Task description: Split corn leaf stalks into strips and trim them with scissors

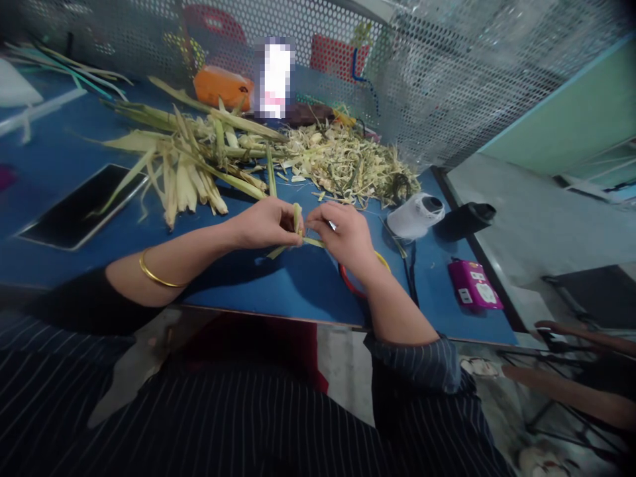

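Observation:
Between its thumb and fingers, my left hand (268, 224) pinches a folded pale green strip of corn husk (297, 217). Ends of the strip stick out below the fingertips. My right hand (346, 232) is closed beside it, thumb and forefinger together close to the folded strip. One husk end runs under the right fingers. A small shiny bit shows in the right hand; what it is I cannot make out. Beyond the left hand lies a pile of corn husks (186, 182). A heap of shredded husk bits (348, 162) spreads behind my right hand.
Right of the heap are a white thread cone (415, 216) and a black thread cone (464, 221). A purple packet (474, 285) lies near the table's right edge. A dark phone-like slab (79, 205) rests at left. Perforated metal mesh (422, 86) stands behind. Another person's legs (571, 391) show at lower right.

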Motion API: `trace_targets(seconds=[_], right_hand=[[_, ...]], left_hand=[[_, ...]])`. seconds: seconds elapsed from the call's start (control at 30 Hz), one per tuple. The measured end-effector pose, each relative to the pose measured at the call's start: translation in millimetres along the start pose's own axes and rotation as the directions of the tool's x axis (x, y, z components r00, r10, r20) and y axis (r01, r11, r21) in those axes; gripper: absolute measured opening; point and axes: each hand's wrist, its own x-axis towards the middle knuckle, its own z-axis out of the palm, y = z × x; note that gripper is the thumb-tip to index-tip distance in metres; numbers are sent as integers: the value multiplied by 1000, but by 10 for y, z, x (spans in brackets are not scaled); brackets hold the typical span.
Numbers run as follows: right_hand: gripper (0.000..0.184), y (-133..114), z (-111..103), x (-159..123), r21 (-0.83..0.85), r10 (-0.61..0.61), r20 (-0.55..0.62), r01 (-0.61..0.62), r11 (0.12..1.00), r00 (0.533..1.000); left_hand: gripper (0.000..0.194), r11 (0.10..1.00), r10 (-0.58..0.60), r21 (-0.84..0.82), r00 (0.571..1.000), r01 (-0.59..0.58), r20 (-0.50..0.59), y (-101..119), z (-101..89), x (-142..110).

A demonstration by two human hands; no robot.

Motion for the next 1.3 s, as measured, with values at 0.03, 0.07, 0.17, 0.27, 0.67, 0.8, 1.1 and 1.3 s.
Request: trace_targets(seconds=[0.03,0.07,0.17,0.27,0.67,0.8,1.1,1.3], right_hand=[[11,19,-13,10,157,77,37,-82,984,996],[9,36,-22,19,310,150,89,-171,935,985],[12,63,-12,36,640,284,250,-378,669,926],[18,55,42,42,781,340,313,-444,439,887],[8,45,195,13,735,405,86,-332,591,910],[11,15,169,-20,314,194,-92,-156,937,977],[22,-118,138,-44,-345,-85,-123,37,938,989],[21,-92,166,-62,-512,-194,-17,158,845,981]], left_hand=[[11,998,-16,-68,999,18,39,36,-15,-6],[12,992,-27,-122,998,34,64,66,-29,-11],[18,971,-33,-235,997,49,74,106,-49,-19],[21,939,-14,-344,1000,18,12,67,-34,-7],[25,868,-144,-496,951,-12,-275,-80,52,48],[23,892,-195,-451,929,35,-313,-70,78,52],[22,887,-270,-449,910,108,-314,-70,119,62],[16,984,-122,-158,957,82,-264,-172,58,81]])
